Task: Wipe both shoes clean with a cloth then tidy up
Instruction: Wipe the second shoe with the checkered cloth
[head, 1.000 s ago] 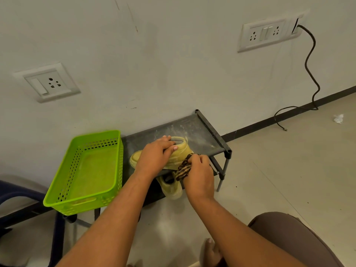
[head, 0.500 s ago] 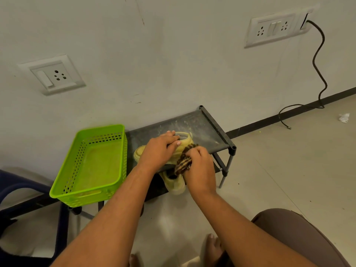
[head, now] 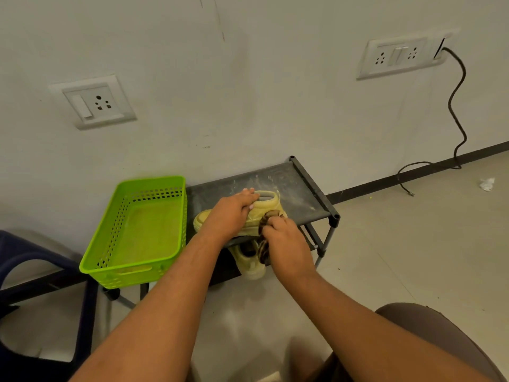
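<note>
A pale yellow shoe [head: 265, 212] lies on the top shelf of a small dark rack [head: 303, 188]. My left hand [head: 230, 216] grips it from above, fingers over the collar. My right hand [head: 285, 244] presses a brown patterned cloth [head: 264, 238] against the shoe's near side, by the heel. The second yellow shoe [head: 249, 261] sits on the lower shelf, partly hidden behind my right hand and the shelf's edge.
A bright green plastic basket [head: 118, 244], with nothing in it, stands left of the rack. Further left is a dark blue chair frame [head: 41, 271]. A black cable [head: 454, 111] hangs from a wall socket at right. Crumpled paper [head: 487, 184] lies on the floor.
My right hand has shifted the cloth a little along the shoe's side. My left hand keeps its hold on the shoe. The camera has tilted slightly.
</note>
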